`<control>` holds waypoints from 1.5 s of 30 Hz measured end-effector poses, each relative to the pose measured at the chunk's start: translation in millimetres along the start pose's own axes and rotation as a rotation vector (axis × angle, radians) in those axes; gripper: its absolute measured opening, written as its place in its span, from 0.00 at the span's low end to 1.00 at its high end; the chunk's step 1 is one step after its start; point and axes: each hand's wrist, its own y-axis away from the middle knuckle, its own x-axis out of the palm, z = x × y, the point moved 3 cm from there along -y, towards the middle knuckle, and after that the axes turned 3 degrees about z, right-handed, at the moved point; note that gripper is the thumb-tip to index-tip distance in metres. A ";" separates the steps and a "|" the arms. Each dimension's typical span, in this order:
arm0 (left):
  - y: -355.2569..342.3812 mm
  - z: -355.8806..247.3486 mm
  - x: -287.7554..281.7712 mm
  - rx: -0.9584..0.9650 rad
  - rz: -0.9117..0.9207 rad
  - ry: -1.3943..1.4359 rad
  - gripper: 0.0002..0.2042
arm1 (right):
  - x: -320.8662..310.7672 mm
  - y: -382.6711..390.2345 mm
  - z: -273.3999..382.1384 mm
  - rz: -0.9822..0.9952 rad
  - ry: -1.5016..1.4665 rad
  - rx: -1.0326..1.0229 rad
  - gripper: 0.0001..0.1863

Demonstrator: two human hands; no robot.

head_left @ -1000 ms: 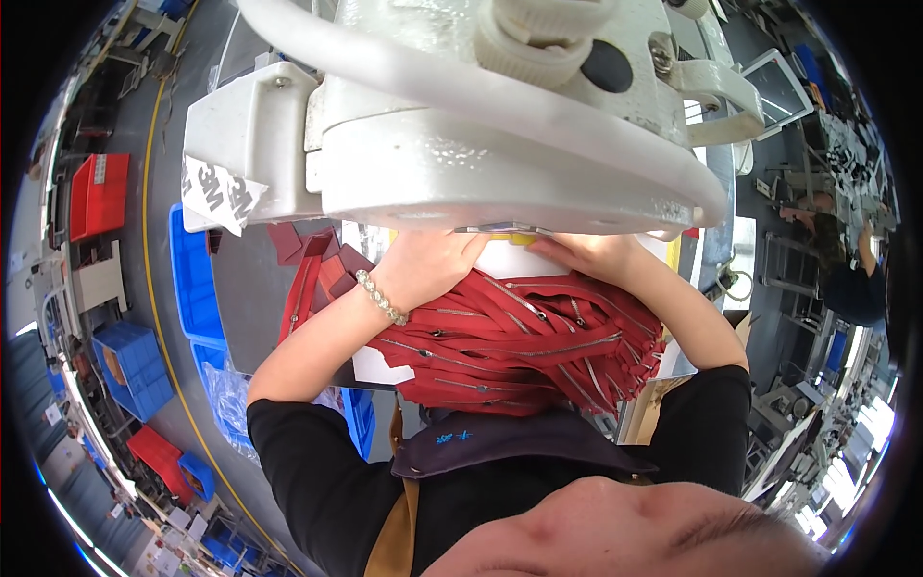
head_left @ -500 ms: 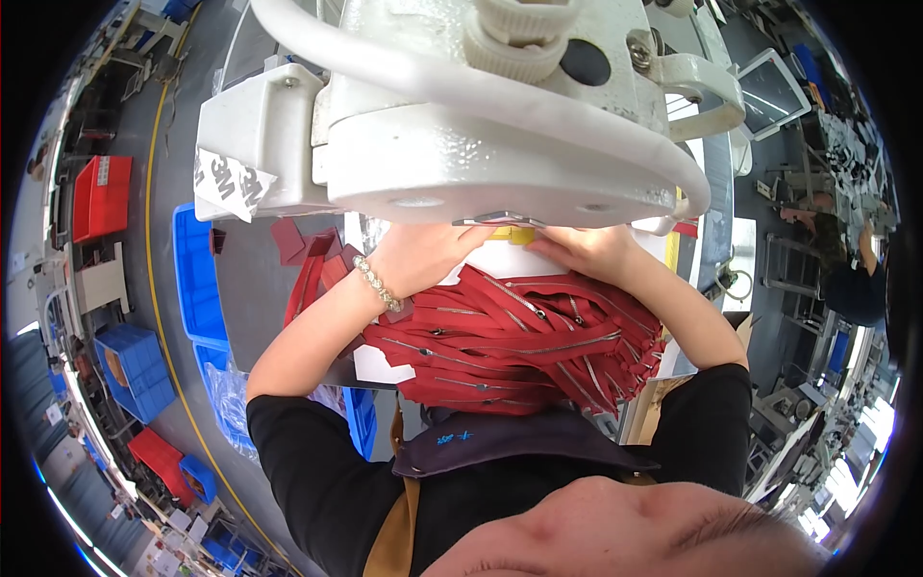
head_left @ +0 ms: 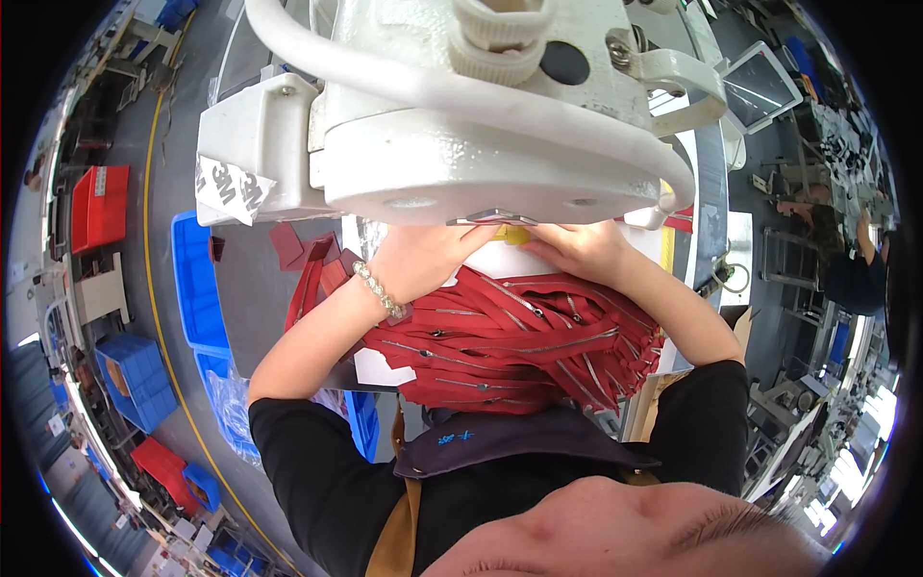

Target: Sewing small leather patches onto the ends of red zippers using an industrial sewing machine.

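My left hand [head_left: 420, 258], with a beaded bracelet [head_left: 377, 291] at its wrist, reaches under the front of a white sewing machine [head_left: 500, 159]. From the other side my right hand [head_left: 585, 252] reaches to the same spot. The machine head hides most of their fingers, so what they grip, if anything, does not show. A small yellow piece [head_left: 516, 235] lies between the two hands. Below them, a thick bundle of red zippers [head_left: 510, 337] with metal teeth and dark sliders spreads across the table edge toward my lap.
Red fabric pieces [head_left: 286, 246] lie on the grey table left of my hands. Blue bins [head_left: 199, 279] stand beyond the table's left edge, one with clear plastic film [head_left: 231, 409]. A white-framed panel [head_left: 762, 88] is at the upper right. Far right, another person [head_left: 854, 264] is at work.
The machine has shifted slightly left in the picture. My hands remain under its front edge in almost the same pose, and the zipper bundle lies as before.
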 end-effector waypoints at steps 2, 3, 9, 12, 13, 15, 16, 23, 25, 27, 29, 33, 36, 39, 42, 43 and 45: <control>-1.4 -0.4 0.1 -0.018 0.074 0.039 0.21 | 1.1 -0.2 0.6 0.011 0.011 0.010 0.18; -1.1 -0.4 0.6 -0.016 0.072 0.038 0.21 | 0.7 -0.6 1.1 0.008 0.017 0.015 0.18; 0.4 0.3 4.5 -0.051 0.020 0.111 0.18 | -2.4 -10.3 7.8 0.050 0.006 0.080 0.20; 3.7 0.3 4.8 -0.108 0.087 0.070 0.16 | -3.6 -13.7 11.1 0.068 0.012 0.117 0.20; 2.8 0.2 3.1 -0.084 0.096 0.031 0.16 | -3.6 -14.4 11.8 0.084 0.022 0.134 0.19; 1.9 -1.3 -0.3 -0.060 0.105 -0.013 0.17 | -3.9 -17.3 15.0 0.083 0.070 0.123 0.19; 1.2 -2.0 -1.4 -0.077 0.112 0.006 0.17 | -3.9 -18.4 16.4 0.085 0.116 0.112 0.18; 2.3 9.7 -3.3 0.035 -0.019 0.089 0.19 | 6.9 -15.2 19.4 0.060 0.201 0.101 0.13; 4.2 10.9 -1.8 0.030 0.012 0.031 0.19 | 7.3 -15.0 20.3 0.039 0.240 0.083 0.12; 4.3 13.1 0.6 0.027 0.045 -0.028 0.18 | 9.1 -14.1 19.9 0.034 0.231 0.088 0.12; 2.9 14.6 0.9 0.054 -0.021 -0.022 0.18 | 10.1 -13.0 18.3 0.029 0.220 0.096 0.13; 1.7 14.0 -2.6 0.033 -0.031 0.134 0.17 | 8.0 -11.4 14.0 0.066 0.200 0.044 0.13; 2.2 15.9 0.8 -0.035 0.032 0.189 0.16 | 5.8 -12.1 12.9 0.118 0.185 0.038 0.14; 3.6 17.0 1.3 -0.002 0.010 0.152 0.16 | 5.1 -13.0 12.5 0.152 0.192 0.033 0.15; 9.5 21.4 9.3 -0.030 0.037 0.172 0.17 | 4.1 -11.1 13.1 0.161 0.195 0.055 0.15; 10.7 22.3 9.7 -0.042 0.019 0.181 0.17 | 3.7 -10.1 12.0 0.163 0.187 0.082 0.15; 14.1 20.8 13.8 -0.055 0.014 0.194 0.17 | 3.4 -8.3 11.4 0.138 0.215 0.080 0.15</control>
